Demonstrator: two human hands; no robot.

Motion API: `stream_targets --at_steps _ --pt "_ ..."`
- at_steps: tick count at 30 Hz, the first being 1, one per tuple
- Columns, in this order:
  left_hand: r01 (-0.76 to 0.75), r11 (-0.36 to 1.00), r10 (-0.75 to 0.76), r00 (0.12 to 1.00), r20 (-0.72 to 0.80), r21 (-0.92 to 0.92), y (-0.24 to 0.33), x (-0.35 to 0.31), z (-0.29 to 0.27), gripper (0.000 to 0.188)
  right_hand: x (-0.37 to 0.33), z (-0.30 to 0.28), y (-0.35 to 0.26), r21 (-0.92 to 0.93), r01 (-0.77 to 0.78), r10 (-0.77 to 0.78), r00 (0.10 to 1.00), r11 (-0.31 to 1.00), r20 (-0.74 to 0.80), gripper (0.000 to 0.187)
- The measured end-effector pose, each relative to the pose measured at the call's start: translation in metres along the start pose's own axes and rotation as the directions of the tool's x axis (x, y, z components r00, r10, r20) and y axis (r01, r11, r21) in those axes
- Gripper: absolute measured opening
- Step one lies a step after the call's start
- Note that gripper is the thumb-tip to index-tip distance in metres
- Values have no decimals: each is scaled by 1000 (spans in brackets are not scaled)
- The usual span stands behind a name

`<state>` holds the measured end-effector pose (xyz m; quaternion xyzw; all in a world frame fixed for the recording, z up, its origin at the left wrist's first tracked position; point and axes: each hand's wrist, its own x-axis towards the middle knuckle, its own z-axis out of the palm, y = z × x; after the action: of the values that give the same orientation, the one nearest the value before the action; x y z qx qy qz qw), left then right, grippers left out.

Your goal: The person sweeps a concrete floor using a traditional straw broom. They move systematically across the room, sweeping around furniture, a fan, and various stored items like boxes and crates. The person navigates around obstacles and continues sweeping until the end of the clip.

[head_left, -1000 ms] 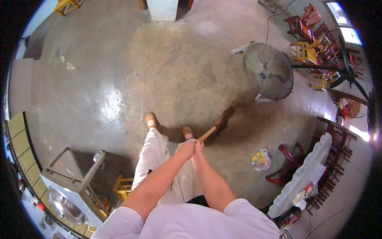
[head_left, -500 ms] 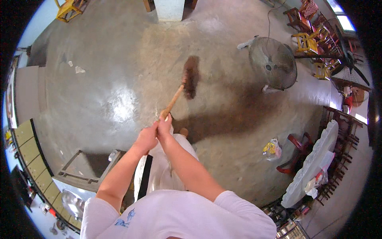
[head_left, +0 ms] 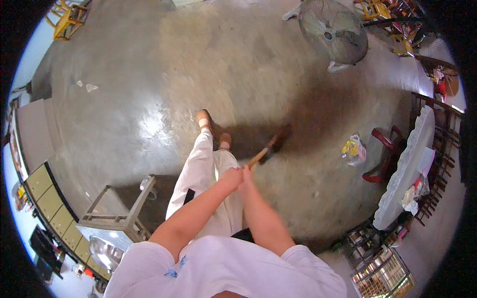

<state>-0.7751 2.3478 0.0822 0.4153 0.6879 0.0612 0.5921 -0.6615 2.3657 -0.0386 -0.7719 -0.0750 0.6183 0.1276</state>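
One broom (head_left: pixel 258 156) is held two-handed; directions are read from the grip. Left hand (head_left: pixel 230 180) and right hand (head_left: pixel 246 175) sit together, fingers of both clenched around the wooden handle, the right nearer the bristles (head_left: pixel 281 136). The broom slants out between one and two o'clock, bristles low at the grey floor (head_left: pixel 208 64); blur prevents confirming contact. Two brown shoes (head_left: pixel 202 118) stand toward eleven o'clock, left one farther forward. Large fan (head_left: pixel 330 37) at one o'clock, well apart from the broom. Plastic bag (head_left: pixel 354 149) with yellow contents, between two and three o'clock, red chair (head_left: pixel 385 139) near it. White-covered table (head_left: pixel 401 174) at three o'clock. Metal bowl (head_left: pixel 105 251) at eight o'clock.
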Motion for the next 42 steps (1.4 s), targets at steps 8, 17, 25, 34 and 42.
stream_targets --at_steps 8,17,25,34,42 --pt "189 982 -191 971 -142 -23 -47 -98 -122 53 -103 156 38 131 50 -68 988 990 139 52" --pt "-101 966 13 938 -346 -238 -114 -75 -158 55 -36 212 15 -322 468 -395 879 823 268 54" --pt "19 937 -130 947 -295 -350 -260 -3 -239 37 -30 388 45 -387 367 -305 928 846 213 46" --pt "-90 890 -179 834 -522 -448 -414 -149 -365 44 -134 580 185 -452 543 -355 827 708 437 53" --pt "78 916 -235 899 -369 -394 -364 -201 -353 52 -225 511 159 -386 331 -202 919 861 337 59"
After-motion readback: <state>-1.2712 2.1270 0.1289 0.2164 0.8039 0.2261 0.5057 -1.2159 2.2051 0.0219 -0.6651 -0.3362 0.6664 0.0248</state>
